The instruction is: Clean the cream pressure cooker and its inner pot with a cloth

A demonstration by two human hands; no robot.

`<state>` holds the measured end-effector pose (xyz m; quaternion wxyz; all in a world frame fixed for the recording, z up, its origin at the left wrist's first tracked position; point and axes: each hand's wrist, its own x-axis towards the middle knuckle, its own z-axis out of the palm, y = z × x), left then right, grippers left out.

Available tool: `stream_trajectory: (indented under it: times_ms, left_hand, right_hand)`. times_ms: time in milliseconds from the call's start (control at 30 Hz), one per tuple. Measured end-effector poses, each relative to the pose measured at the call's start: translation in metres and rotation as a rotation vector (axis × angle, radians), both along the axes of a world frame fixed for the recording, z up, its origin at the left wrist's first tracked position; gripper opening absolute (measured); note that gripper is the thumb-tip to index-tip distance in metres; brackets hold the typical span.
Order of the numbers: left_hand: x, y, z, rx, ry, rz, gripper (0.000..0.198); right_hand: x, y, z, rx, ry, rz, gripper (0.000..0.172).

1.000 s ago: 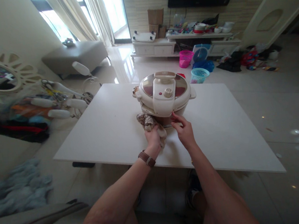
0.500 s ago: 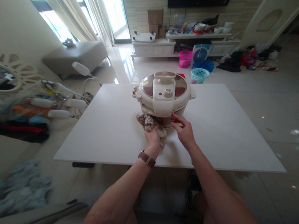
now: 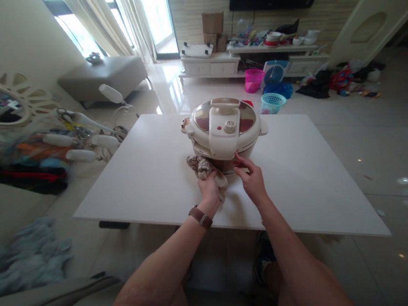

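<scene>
A cream and brown electric cooker (image 3: 225, 131) with its lid on stands upright on the white table (image 3: 137, 180). My left hand (image 3: 208, 188), with a brown watch at the wrist, grips a patterned cloth (image 3: 201, 167) at the cooker's lower front left. Part of the cloth hangs beside the palm. My right hand (image 3: 251, 176) is at the cooker's front, its fingertips at the lower edge of the lid's front band. Its index finger is stretched out, and the fingers are apart with nothing visible between them.
Behind the table are a teal basket (image 3: 272, 103) and a pink basket (image 3: 253, 79). A lamp with white shades (image 3: 104, 141) stands close to the table's left edge. A grey bench (image 3: 107, 75) is farther back.
</scene>
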<state>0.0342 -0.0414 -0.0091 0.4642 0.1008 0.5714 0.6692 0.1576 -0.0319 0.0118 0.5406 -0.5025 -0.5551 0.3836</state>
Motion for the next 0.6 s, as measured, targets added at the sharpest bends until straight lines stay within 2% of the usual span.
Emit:
stream_trajectory:
  times_ms: [600]
  left_hand:
    - [0.0,0.0004,-0.001,-0.001,0.006,0.004,0.022]
  right_hand:
    - [0.0,0.0003,-0.0018,-0.002,-0.001,-0.007,0.056]
